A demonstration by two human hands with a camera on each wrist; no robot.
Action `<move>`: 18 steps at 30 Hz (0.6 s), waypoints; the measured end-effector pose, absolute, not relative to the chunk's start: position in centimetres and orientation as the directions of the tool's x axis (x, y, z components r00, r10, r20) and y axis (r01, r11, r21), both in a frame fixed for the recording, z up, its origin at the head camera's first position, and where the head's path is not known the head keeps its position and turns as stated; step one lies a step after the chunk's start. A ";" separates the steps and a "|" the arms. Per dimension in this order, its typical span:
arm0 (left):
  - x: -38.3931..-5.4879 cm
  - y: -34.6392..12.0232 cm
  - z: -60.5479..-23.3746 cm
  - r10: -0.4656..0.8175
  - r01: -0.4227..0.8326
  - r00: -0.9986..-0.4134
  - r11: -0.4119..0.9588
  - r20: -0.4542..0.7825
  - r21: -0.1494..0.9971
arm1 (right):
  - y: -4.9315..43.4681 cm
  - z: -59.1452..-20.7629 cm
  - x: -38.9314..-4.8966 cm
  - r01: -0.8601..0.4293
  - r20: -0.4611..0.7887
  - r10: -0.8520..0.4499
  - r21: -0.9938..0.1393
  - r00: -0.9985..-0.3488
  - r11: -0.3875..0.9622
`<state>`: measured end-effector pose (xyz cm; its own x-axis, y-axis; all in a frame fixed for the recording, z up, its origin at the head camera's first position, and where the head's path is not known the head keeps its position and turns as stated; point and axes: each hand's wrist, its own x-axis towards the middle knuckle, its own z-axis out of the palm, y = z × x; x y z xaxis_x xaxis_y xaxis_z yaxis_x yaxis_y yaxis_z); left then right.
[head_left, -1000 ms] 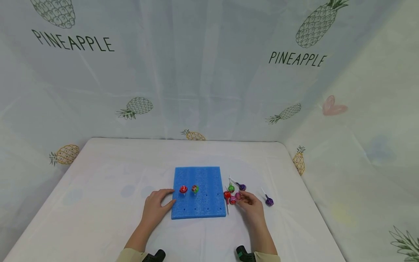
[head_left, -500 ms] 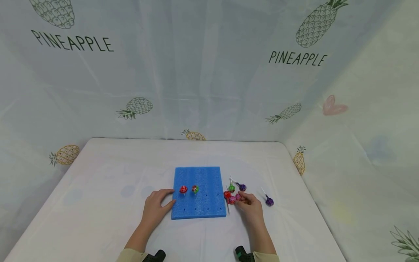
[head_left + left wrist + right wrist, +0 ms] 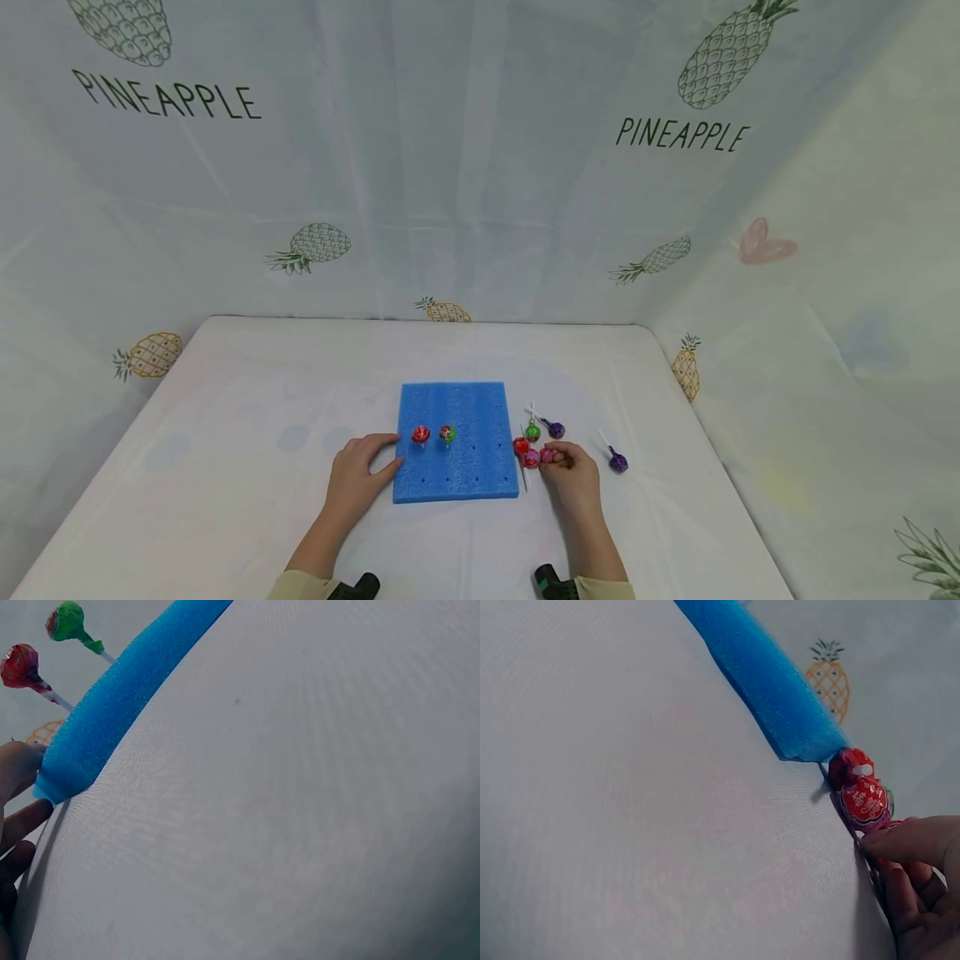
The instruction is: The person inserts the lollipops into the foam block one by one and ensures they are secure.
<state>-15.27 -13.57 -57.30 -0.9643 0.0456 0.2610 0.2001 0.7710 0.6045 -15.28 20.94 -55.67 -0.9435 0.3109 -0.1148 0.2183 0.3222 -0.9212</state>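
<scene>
A blue foam board [image 3: 480,408] with small holes lies on the table. Two lollipops stand upright in it, one red [image 3: 421,434] and one green and red [image 3: 447,432]. My left hand [image 3: 356,475] touches the board's left edge with thumb and fingers spread. To the right of the board, my right hand [image 3: 576,483] pinches a pink lollipop [image 3: 548,455] between thumb and fingers; its stick is hidden. Another pink lollipop [image 3: 532,458] lies right beside it. In the right wrist view, a red and pink wrapped lollipop [image 3: 866,802] sits just past the thumb.
Near the board's right edge lie a red lollipop [image 3: 521,446], a green lollipop [image 3: 532,432] and a purple lollipop [image 3: 556,429]. A second purple lollipop [image 3: 618,462] lies apart, right of my right hand. White cloth covers the table [image 3: 262,400]; a pineapple-print curtain [image 3: 465,183] hangs behind.
My right hand has shifted slightly left, staying at the pink lollipop. The green lollipop has moved a little. My left hand and the board look still.
</scene>
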 end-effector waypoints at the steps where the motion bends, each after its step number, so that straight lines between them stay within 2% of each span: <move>1: -15.3 -13.6 -57.3 0.046 0.200 -0.965 0.771 0.260 0.605 | 20.9 -55.7 -15.3 0.210 -0.107 0.307 -0.922 -0.946 0.326; 11: -15.3 -13.6 -57.4 0.046 0.199 -0.965 0.769 0.258 0.607 | 20.9 -56.1 -15.2 0.186 -0.071 0.313 -0.917 -0.947 0.353; 18: -15.3 -13.6 -57.4 0.045 0.198 -0.965 0.769 0.258 0.608 | 20.8 -56.1 -15.3 0.187 -0.068 0.351 -0.930 -0.934 0.317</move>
